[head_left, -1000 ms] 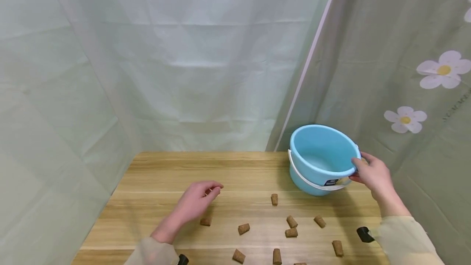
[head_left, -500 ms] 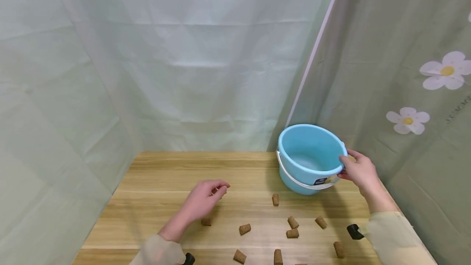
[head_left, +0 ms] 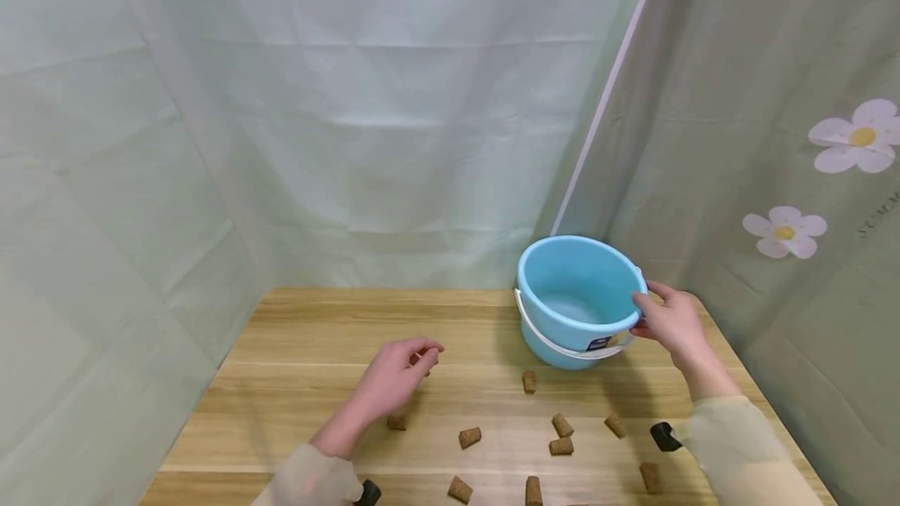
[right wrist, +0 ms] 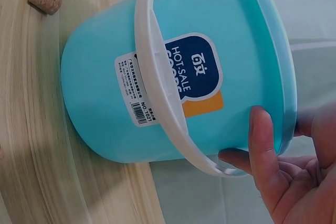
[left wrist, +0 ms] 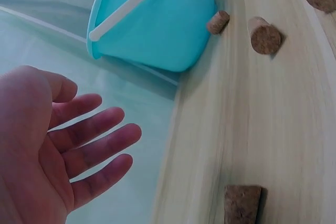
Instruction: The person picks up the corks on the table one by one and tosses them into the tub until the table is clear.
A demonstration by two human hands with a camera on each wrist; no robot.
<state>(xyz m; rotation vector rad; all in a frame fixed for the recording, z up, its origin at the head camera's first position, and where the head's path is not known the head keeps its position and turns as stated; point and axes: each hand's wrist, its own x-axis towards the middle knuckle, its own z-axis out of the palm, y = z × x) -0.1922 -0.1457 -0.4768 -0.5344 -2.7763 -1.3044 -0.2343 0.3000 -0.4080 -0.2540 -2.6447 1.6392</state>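
Your right hand [head_left: 673,328] has thumb and fingers clamped on the right edge of the blue bucket [head_left: 555,326], right of centre in the head frame. It seems to touch the table [head_left: 316,334], though its base is hard to judge. Your left hand [head_left: 395,375], lower centre, has its 4 fingers apart and loosely bent. At least 9 corks [head_left: 530,382] lie scattered across the lower centre and lower right.

Downward head view, nearer wrist views, bucket [head_left: 575,291] in all.
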